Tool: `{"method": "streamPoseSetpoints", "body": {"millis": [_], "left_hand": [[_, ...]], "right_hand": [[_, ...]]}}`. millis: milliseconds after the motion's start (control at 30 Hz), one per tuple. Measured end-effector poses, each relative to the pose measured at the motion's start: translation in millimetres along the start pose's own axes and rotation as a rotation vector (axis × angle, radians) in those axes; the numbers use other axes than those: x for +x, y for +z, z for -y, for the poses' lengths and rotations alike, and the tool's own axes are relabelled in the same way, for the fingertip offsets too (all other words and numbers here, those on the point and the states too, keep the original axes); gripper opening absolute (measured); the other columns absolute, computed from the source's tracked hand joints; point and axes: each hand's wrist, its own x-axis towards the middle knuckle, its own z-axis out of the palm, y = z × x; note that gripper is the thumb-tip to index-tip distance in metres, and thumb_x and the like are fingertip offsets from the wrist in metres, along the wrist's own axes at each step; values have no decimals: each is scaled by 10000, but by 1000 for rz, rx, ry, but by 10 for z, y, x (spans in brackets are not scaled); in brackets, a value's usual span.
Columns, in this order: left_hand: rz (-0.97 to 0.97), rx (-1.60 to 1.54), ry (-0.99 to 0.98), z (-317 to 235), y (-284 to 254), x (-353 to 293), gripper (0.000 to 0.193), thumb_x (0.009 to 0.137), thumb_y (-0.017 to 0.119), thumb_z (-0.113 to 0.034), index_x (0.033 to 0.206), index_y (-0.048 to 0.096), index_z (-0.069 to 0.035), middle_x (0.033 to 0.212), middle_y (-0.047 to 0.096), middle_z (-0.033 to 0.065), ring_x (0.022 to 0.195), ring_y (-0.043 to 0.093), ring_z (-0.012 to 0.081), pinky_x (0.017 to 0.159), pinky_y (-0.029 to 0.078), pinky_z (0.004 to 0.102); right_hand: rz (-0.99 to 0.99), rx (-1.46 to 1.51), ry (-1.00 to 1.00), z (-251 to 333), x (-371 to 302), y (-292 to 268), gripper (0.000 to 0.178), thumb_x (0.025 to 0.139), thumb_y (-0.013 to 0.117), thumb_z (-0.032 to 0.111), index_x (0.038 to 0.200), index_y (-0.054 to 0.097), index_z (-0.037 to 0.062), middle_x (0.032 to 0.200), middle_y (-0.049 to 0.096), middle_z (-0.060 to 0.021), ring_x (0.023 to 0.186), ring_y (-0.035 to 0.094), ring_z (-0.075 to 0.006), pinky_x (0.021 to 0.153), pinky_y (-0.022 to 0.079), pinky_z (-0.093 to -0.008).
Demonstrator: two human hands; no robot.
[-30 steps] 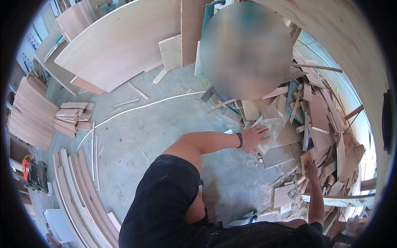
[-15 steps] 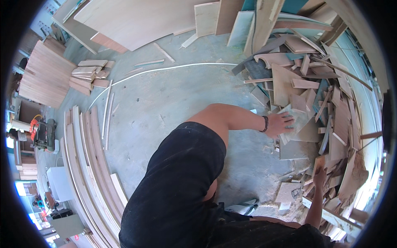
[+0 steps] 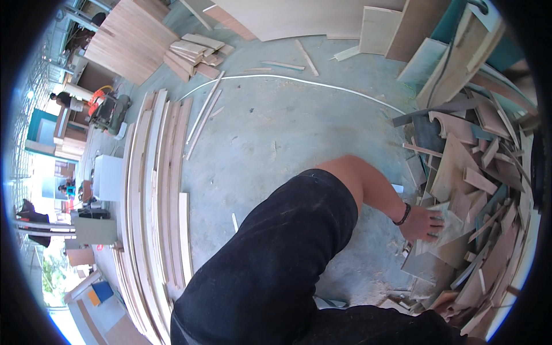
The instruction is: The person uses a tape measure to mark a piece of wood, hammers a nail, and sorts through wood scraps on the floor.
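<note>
My left hand, with a dark bracelet at the wrist, reaches to the edge of a heap of wood offcuts. Its fingers are spread over a thin pale board, and nothing is gripped in them. At the lower right only a sliver of my right hand shows beside a small brown wood piece. The dark clothing covers most of that arm, so the fingers cannot be made out.
Long planks lie stacked on the left. A pile of short boards sits beside a large panel. A white hose or cable curves across the floor. Orange-and-dark equipment and a distant person are at far left.
My view has swung, shifting the scene rightward and bringing more of the left side in. My left hand stays spread on the board. My right hand, visible at a wood piece before, is now mostly hidden.
</note>
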Motion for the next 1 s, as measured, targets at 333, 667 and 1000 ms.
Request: {"method": "streamPoseSetpoints", "body": {"millis": [333,667,1000], "left_hand": [[469,-280,-465,-803,-361,127,1116,718,615,-849,1557,434,-135,1699,236,143,1585,128,336,1270,13,584],[329,-867,-1777,-1753,-3012,-3003,477,862,697,-456,1171,720,-94,1261,682,196,1177,639,377,995,501,498],[1055,-785,-2087,-3201,-6694,-4569,596,967,533,-649,1002,803,-118,1068,771,116,1047,727,295,914,560,432]], "right_hand": [[264,-153,141,1358,-693,-365,622,894,651,494,1399,537,150,1370,492,-198,1200,562,-409,1000,473,-574],[480,413,-616,3773,-3836,-3432,502,747,786,479,1142,760,170,1081,692,-123,1098,641,-343,932,522,-468],[759,405,-250,3041,-3189,-6021,348,875,671,438,1064,750,157,1051,763,-184,1024,727,-379,920,558,-495]]}}
